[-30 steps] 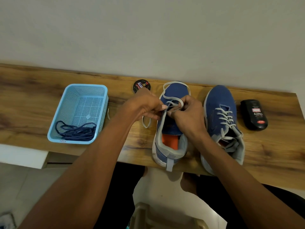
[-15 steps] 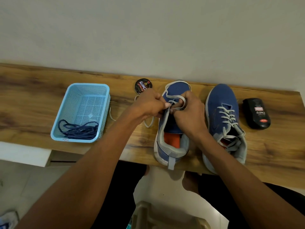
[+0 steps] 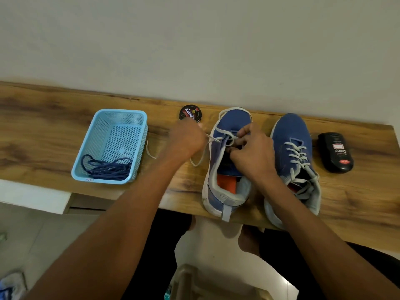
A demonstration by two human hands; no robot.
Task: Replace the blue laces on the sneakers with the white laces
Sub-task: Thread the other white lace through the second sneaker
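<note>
Two blue sneakers stand on the wooden shelf [image 3: 43,118], toes to the wall. The left sneaker [image 3: 227,169] has a white lace [image 3: 220,138] threaded through its front eyelets only, its loose end trailing left on the wood. My left hand [image 3: 188,141], blurred, pinches that lace left of the shoe and holds it taut. My right hand [image 3: 251,152] rests over the eyelets and pinches the lace and upper there. The right sneaker [image 3: 296,152] is fully laced in white. The blue laces [image 3: 108,167] lie bundled in the light blue basket [image 3: 97,135].
A round black polish tin [image 3: 190,113] sits by the wall behind my left hand. A black polish bottle [image 3: 335,151] lies right of the right sneaker. Both heels overhang the shelf's front edge. Below are floor, my legs and a pale stool.
My left hand has pulled away to the left from the sneaker, drawing the white lace taut through an eyelet. My right hand stays on the eyelets.
</note>
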